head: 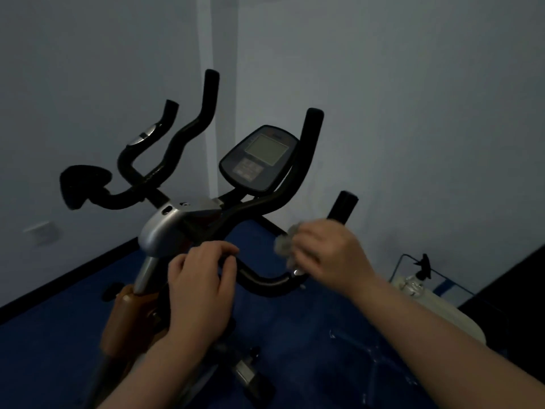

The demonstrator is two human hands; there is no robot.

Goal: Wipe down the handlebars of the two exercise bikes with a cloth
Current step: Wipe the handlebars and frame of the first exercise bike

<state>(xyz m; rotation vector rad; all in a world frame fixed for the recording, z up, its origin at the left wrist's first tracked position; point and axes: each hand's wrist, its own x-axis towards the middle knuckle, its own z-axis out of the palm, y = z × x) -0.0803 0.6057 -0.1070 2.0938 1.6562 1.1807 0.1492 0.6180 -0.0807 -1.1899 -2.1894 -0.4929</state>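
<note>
My left hand point(203, 278) curls round the near handlebar point(259, 280) to steady the bike, so my right hand point(327, 249) can press the bunched cloth point(284, 245) onto the bar's right-hand rise, below its grip point(343, 206).

The one camera sat on my head and looked forward and down from close above the handlebars point(259, 278), wide enough to take in both my forearms, the console point(259, 159), the blue floor point(309, 335) and the wall corner beyond.
</note>
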